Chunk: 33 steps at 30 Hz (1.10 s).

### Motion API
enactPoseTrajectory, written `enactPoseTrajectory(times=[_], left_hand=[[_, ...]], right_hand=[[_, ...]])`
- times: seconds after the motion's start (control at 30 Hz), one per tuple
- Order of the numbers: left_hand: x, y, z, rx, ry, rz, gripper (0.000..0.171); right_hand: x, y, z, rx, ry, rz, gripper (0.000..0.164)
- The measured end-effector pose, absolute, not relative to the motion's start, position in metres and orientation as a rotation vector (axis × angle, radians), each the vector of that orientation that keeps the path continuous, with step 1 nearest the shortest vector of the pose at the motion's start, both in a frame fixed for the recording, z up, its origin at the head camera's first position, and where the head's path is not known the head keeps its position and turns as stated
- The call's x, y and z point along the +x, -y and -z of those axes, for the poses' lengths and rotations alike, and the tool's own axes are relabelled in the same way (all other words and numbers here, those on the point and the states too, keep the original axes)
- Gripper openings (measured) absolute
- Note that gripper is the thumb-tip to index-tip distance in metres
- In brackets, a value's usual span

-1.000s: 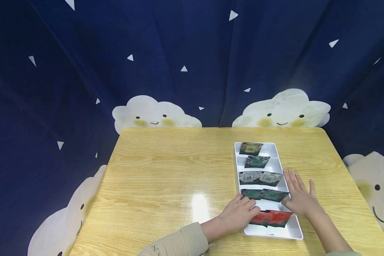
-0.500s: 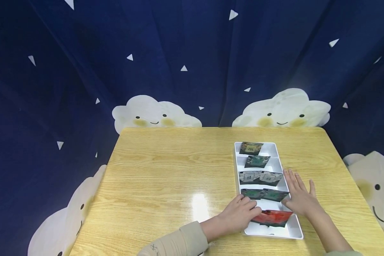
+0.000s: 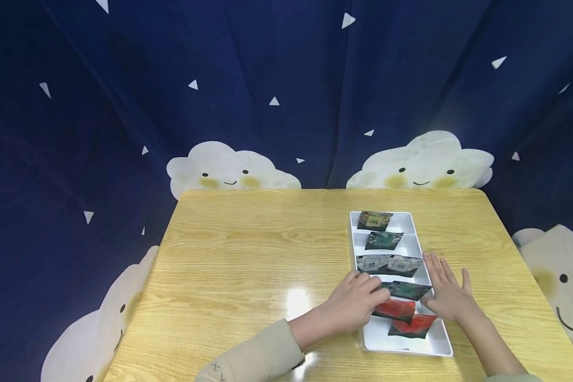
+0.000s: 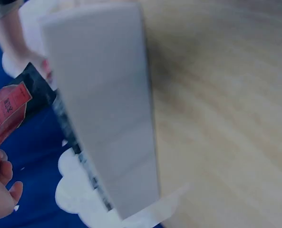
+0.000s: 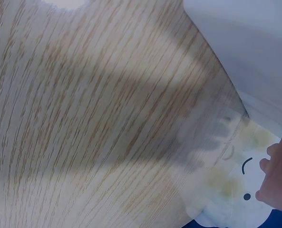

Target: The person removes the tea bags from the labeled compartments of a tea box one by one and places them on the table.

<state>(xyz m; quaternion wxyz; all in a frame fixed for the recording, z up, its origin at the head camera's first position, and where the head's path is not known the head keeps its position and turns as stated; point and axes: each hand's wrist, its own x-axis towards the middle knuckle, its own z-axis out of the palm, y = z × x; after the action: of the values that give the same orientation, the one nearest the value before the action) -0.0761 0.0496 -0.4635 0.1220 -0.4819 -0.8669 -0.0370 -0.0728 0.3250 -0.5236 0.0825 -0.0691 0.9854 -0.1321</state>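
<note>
A white divided tray (image 3: 379,339) stands on the right of the table with small flat packets upright in its compartments. My left hand (image 3: 352,301) pinches the left edge of a red packet (image 3: 398,309) with a dark lower end. That packet is raised over the tray; the left wrist view shows the hand (image 4: 0,185) by the packet (image 4: 10,107). Another red packet (image 3: 413,324) leans in the nearest compartment. My right hand (image 3: 451,297) rests along the tray's right side, fingers fairly straight; the right wrist view shows part of this hand (image 5: 279,175).
Farther back in the tray are dark green packets (image 3: 406,290), two grey packets (image 3: 403,265), another green packet (image 3: 383,240) and a brownish packet (image 3: 374,220). Wooden table (image 3: 239,254) extends to the left. A navy curtain (image 3: 286,63) hangs behind.
My left hand has lifted the left red packet up and away from the other red one, moving slightly toward the back. My right hand and the tray stay in place.
</note>
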Motion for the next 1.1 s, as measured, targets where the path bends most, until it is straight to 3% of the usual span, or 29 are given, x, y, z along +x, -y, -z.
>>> enactPoseTrajectory(times=[0.5,1.1], left_hand=[[-0.113,-0.018,0.428,-1.2,2.605,0.233,0.011],[-0.175,0.02,0.476,-1.006,2.772,0.208,0.008]], right_hand=[[-0.073,-0.324,0.523,-0.191,-2.929,0.394,0.106],[-0.075,-0.326,0.524,-0.204,-2.936,0.414,0.103]])
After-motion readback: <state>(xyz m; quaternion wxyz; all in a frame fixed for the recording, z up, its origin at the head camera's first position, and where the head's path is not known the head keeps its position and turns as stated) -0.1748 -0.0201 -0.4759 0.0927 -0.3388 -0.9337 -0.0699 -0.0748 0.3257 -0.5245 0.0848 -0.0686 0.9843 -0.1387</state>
